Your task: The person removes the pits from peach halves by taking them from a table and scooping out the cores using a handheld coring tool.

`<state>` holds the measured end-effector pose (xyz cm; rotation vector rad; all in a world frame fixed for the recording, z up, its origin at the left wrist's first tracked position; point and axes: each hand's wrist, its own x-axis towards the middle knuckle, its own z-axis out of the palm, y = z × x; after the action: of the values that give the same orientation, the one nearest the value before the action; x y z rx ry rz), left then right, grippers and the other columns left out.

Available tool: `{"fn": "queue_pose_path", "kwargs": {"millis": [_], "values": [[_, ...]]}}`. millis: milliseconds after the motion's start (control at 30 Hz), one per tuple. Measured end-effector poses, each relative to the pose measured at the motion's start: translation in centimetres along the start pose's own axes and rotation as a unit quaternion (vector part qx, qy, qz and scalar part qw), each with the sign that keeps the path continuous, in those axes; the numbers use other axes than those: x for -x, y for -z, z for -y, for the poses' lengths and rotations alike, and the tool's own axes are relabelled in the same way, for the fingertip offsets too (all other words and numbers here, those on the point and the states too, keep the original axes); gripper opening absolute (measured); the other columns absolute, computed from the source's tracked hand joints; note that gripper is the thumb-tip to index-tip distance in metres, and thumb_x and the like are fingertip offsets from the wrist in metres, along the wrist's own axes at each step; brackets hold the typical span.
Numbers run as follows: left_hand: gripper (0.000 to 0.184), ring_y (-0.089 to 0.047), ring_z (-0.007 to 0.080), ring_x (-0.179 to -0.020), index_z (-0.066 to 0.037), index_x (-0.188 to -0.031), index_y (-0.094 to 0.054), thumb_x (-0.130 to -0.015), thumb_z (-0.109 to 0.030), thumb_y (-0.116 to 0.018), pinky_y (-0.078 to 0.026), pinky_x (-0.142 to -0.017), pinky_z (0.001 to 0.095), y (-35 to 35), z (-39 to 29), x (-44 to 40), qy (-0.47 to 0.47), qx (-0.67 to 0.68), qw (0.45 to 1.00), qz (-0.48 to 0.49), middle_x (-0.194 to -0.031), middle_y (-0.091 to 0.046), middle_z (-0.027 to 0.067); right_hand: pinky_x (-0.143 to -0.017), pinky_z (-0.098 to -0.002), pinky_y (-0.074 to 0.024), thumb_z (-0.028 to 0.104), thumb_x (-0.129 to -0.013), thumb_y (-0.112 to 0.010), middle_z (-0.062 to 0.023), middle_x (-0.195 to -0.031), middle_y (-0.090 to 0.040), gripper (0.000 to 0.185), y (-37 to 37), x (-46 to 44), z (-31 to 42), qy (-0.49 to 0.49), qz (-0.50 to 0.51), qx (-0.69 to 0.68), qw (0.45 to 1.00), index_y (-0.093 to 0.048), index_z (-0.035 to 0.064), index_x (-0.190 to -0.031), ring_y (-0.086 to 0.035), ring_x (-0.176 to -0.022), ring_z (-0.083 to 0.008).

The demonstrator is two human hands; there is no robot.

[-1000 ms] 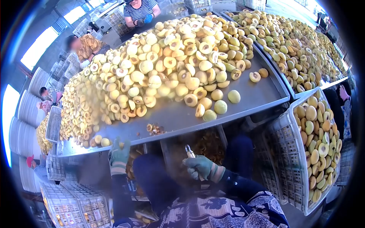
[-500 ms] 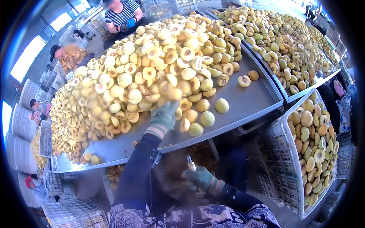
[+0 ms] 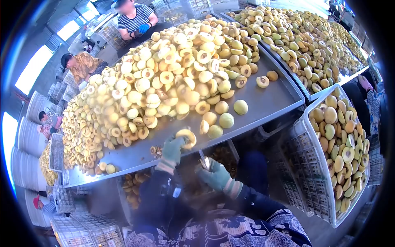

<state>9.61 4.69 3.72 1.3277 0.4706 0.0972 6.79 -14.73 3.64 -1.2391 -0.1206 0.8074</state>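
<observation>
My left hand (image 3: 172, 151), in a green-grey glove, is closed around a yellow peach half (image 3: 190, 136) above the front edge of the metal table. To its right and slightly lower, my gloved right hand (image 3: 216, 176) is wrapped round a small hand tool (image 3: 205, 163) with a pale body and thin metal tip pointing upward. The tool's exact kind cannot be made out. Beyond both hands lies a large heap of halved peaches (image 3: 164, 78). A few loose peaches (image 3: 226, 120) rest on the table just past my left hand.
The metal table (image 3: 263, 117) has a raised rim. A second table (image 3: 312, 96) heaped with fruit adjoins it at the right. Nearer me stands a tilted white crate (image 3: 319, 164) full of halves. Several co-workers are around, one in a striped shirt (image 3: 135, 20) across the heap.
My left hand has come back from the heap toward me, now with a peach half in it. My right hand has risen slightly, and the two hands are closer together.
</observation>
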Motion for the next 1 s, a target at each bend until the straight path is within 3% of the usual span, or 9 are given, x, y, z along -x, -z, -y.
{"fn": "queue_pose_path", "kwargs": {"millis": [133, 233, 267, 400, 533, 633, 833, 933, 1000], "values": [[0.040, -0.061, 0.0196, -0.096, 0.003, -0.117, -0.056, -0.077, 0.000, -0.052, -0.049, -0.089, 0.0315, -0.6, 1.2, 5.3, -0.054, 0.096, 0.994, 0.029, -0.109, -0.063, 0.0129, -0.056, -0.0242, -0.0470, 0.015, -0.088, -0.062, -0.0008, -0.072, -0.061, 0.015, -1.4, 0.7, 0.1, 0.099, -0.030, 0.080, 0.991, -0.059, 0.0065, -0.100, -0.054, -0.062, -0.0057], [0.040, -0.061, 0.0201, -0.096, 0.004, -0.118, -0.056, -0.078, 0.000, -0.053, -0.049, -0.088, 0.0306, -1.6, 0.8, 8.2, -0.075, 0.167, 0.982, 0.045, -0.109, -0.062, 0.0148, -0.068, -0.0286, -0.0500, 0.013, -0.086, -0.062, -0.0031, -0.084, -0.063, 0.023, -1.8, 2.0, -0.1, 0.177, -0.028, 0.087, 0.980, -0.059, 0.0053, -0.108, -0.057, -0.073, -0.0091], [0.037, -0.060, 0.0188, -0.094, 0.004, -0.121, -0.054, -0.086, -0.009, -0.053, -0.049, -0.087, 0.0302, -1.8, 0.7, 8.8, -0.091, 0.147, 0.983, 0.065, -0.111, -0.061, 0.0146, -0.070, -0.0299, -0.0500, 0.013, -0.086, -0.062, -0.0052, -0.085, -0.064, 0.023, -1.7, 2.3, -0.2, 0.174, -0.019, 0.102, 0.979, -0.058, 0.0052, -0.108, -0.059, -0.075, -0.0117], [0.051, -0.062, 0.0221, -0.087, 0.002, -0.126, -0.051, -0.096, -0.040, -0.050, -0.052, -0.079, 0.0336, -2.0, 1.4, 9.1, -0.064, 0.135, 0.989, 0.023, -0.101, -0.063, 0.0122, -0.072, -0.0336, -0.0498, 0.013, -0.086, -0.062, -0.0127, -0.089, -0.065, 0.023, -0.8, 2.9, -0.2, 0.184, -0.021, 0.262, 0.947, -0.058, 0.0059, -0.107, -0.063, -0.079, -0.0226], [0.050, -0.062, 0.0240, -0.089, 0.002, -0.127, -0.049, -0.097, -0.038, -0.049, -0.052, -0.079, 0.0353, -2.7, 2.2, 9.4, -0.135, 0.099, 0.986, -0.009, -0.107, -0.061, 0.0131, -0.071, -0.0359, -0.0498, 0.015, -0.086, -0.063, -0.0164, -0.090, -0.065, 0.021, -0.7, 3.6, -0.2, 0.185, -0.037, 0.359, 0.914, -0.058, 0.0076, -0.105, -0.064, -0.080, -0.0312], [0.052, -0.062, 0.0265, -0.092, 0.000, -0.129, -0.046, -0.097, -0.040, -0.049, -0.052, -0.081, 0.0372, -3.8, 2.3, 10.4, -0.200, 0.050, 0.978, -0.017, -0.112, -0.059, 0.0144, -0.069, -0.0351, -0.0500, 0.016, -0.086, -0.064, -0.0145, -0.088, -0.065, 0.020, -0.6, 3.2, -1.7, 0.215, -0.047, 0.329, 0.918, -0.058, 0.0069, -0.103, -0.064, -0.076, -0.0286], [0.055, -0.061, 0.0293, -0.098, -0.004, -0.134, -0.043, -0.098, -0.045, -0.043, -0.051, -0.087, 0.0413, -5.4, 1.5, 12.2, -0.129, 0.181, 0.975, -0.015, -0.119, -0.056, 0.0164, -0.071, -0.0325, -0.0503, 0.016, -0.087, -0.065, -0.0100, -0.089, -0.066, 0.024, -1.5, 3.6, -1.6, 0.199, -0.014, 0.213, 0.957, -0.058, 0.0041, -0.107, -0.064, -0.080, -0.0175], [0.046, -0.062, 0.0244, -0.095, -0.003, -0.134, -0.045, -0.101, -0.034, -0.038, -0.053, -0.083, 0.0359, -5.2, 1.5, 12.3, -0.133, 0.174, 0.975, -0.032, -0.119, -0.056, 0.0152, -0.080, -0.0386, -0.0498, 0.029, -0.090, -0.059, -0.0201, -0.099, -0.066, 0.037, -1.1, 3.9, -0.9, 0.116, 0.041, 0.217, 0.968, -0.056, 0.0043, -0.118, -0.065, -0.092, -0.0332], [0.045, -0.062, 0.0246, -0.096, -0.003, -0.133, -0.045, -0.100, -0.033, -0.039, -0.054, -0.082, 0.0355, -5.4, 1.7, 12.4, -0.136, 0.189, 0.972, -0.041, -0.119, -0.056, 0.0150, -0.080, -0.0383, -0.0500, 0.029, -0.089, -0.060, -0.0201, -0.097, -0.066, 0.038, -1.1, 3.4, -1.3, 0.118, 0.036, 0.242, 0.962, -0.056, 0.0033, -0.117, -0.065, -0.091, -0.0326]]}}
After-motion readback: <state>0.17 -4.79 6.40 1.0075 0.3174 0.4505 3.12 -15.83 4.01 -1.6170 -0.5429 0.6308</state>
